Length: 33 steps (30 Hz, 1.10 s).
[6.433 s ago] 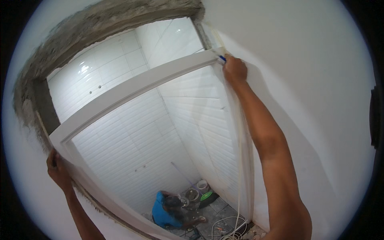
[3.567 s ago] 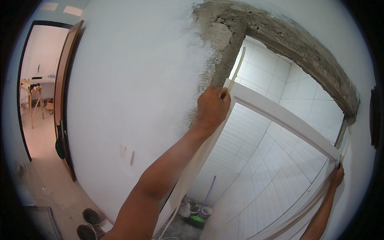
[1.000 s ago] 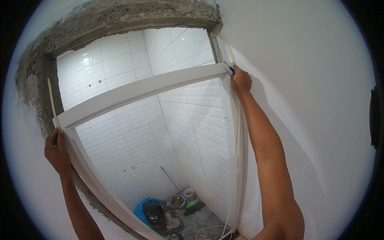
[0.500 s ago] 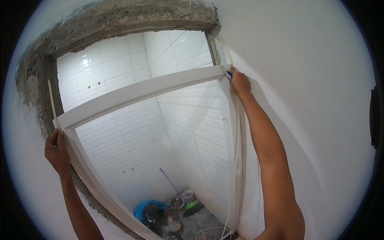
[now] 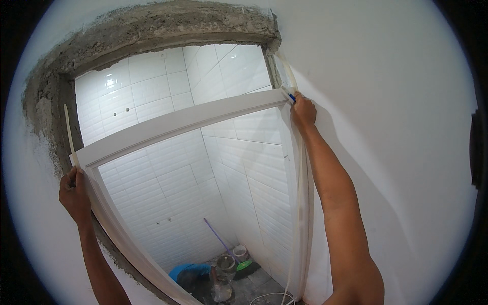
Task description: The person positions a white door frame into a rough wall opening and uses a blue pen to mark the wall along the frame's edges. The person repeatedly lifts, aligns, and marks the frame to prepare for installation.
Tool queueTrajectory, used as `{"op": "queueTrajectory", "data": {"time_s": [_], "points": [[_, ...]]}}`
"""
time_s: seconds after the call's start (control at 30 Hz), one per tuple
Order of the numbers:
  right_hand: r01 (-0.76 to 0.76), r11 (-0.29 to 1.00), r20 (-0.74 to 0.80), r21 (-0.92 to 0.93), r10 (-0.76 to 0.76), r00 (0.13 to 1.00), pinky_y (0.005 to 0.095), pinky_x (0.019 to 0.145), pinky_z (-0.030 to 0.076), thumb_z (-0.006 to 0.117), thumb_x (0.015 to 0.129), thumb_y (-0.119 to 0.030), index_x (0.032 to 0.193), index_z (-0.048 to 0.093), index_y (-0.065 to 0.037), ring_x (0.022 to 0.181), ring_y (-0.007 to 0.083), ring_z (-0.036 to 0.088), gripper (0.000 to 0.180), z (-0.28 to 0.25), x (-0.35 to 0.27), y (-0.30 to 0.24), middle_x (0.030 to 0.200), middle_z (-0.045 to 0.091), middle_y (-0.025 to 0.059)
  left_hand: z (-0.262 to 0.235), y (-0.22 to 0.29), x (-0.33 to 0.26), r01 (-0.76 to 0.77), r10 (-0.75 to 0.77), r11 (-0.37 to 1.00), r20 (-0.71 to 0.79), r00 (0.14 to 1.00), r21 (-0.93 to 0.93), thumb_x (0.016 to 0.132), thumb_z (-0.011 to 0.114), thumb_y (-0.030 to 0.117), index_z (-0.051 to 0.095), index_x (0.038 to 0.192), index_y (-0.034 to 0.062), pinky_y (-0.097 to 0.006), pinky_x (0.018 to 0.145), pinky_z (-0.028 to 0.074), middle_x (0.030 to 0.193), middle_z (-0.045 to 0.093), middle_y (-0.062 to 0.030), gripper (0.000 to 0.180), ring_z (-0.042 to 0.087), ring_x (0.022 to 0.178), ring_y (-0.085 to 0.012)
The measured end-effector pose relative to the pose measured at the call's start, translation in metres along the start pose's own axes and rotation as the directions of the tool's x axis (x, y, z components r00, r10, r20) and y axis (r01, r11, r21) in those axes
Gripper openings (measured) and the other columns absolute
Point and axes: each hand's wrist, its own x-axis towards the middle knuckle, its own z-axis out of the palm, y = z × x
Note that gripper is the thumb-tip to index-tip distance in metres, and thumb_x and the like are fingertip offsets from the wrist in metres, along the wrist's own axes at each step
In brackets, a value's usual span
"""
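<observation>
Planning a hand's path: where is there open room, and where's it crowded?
Open: midway between the white top rail and rough cement lintel. Crowded: the rail's ends, near left hand and right hand; the floor, with a crouched person, buckets and broom.

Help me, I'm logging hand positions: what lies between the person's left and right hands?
In the head view, the white frame's top bar stretches between the left hand and right hand, with white tiles showing beyond it.
</observation>
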Motion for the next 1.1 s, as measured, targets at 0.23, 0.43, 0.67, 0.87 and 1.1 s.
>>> {"op": "queueTrajectory", "data": {"time_s": [0.23, 0.43, 0.67, 0.87, 1.1], "points": [[0.058, 0.996, -0.083, -0.067, -0.063, 0.995, 0.053, 0.074, 0.054, 0.046, 0.092, -0.015, 0.114, 0.062, -0.005, 0.082, 0.0403, 0.068, 0.029, 0.033, 0.011, 0.023, 0.09, 0.069, 0.0213, 0.003, -0.004, 0.001, -0.002, 0.002, 1.0, -0.003, 1.0, 0.004, 0.09, 0.067, 0.018, 0.07, 0.11, -0.0008, -0.034, 0.084, 0.051, 0.097, 0.07, -0.0134, 0.028, 0.066, 0.09, -0.0208], [0.13, 0.975, -0.092, 0.18, -0.115, 0.989, 0.0487, 0.089, 0.048, 0.042, 0.098, -0.024, 0.128, 0.06, -0.007, 0.101, 0.0392, 0.063, 0.039, 0.06, 0.028, 0.046, 0.11, 0.067, 0.0191, 0.0, 0.011, -0.006, -0.014, 0.015, 0.999, 0.014, 1.0, -0.045, 0.086, 0.069, 0.015, 0.073, 0.103, 0.0013, -0.034, 0.083, 0.051, 0.093, 0.07, -0.0124, 0.022, 0.066, 0.085, -0.02], [0.003, 0.998, 0.036, 0.068, -0.006, 0.999, 0.0484, 0.093, 0.046, 0.041, 0.092, -0.014, 0.135, 0.053, -0.003, 0.107, 0.042, 0.061, 0.046, 0.022, 0.021, 0.032, 0.116, 0.064, 0.0255, 0.006, 0.036, -0.014, -0.076, 0.076, 0.997, -0.084, 0.994, 0.001, 0.081, 0.072, 0.011, 0.073, 0.096, -0.0008, -0.033, 0.073, 0.053, 0.086, 0.068, -0.0155, 0.019, 0.068, 0.076, -0.0237], [0.085, 0.993, 0.012, 0.079, -0.087, 0.996, 0.0479, 0.094, 0.045, 0.041, 0.092, -0.018, 0.136, 0.052, -0.002, 0.11, 0.0436, 0.059, 0.048, 0.028, 0.026, 0.036, 0.119, 0.063, 0.0271, 0.004, 0.042, -0.014, -0.063, 0.06, 0.998, -0.121, 0.991, -0.018, 0.079, 0.073, 0.01, 0.073, 0.094, -0.0004, -0.035, 0.07, 0.053, 0.083, 0.067, -0.0149, 0.018, 0.068, 0.075, -0.026], [0.095, 0.975, -0.009, 0.202, -0.095, 0.995, 0.0467, 0.093, 0.046, 0.043, 0.093, -0.027, 0.134, 0.054, -0.001, 0.11, 0.0431, 0.06, 0.05, 0.03, 0.029, 0.046, 0.117, 0.063, 0.028, 0.004, 0.045, -0.016, -0.016, 0.014, 1.0, -0.089, 0.996, -0.025, 0.08, 0.071, 0.013, 0.073, 0.094, 0.0043, -0.04, 0.075, 0.052, 0.089, 0.065, -0.0146, 0.016, 0.065, 0.081, -0.0319]]}}
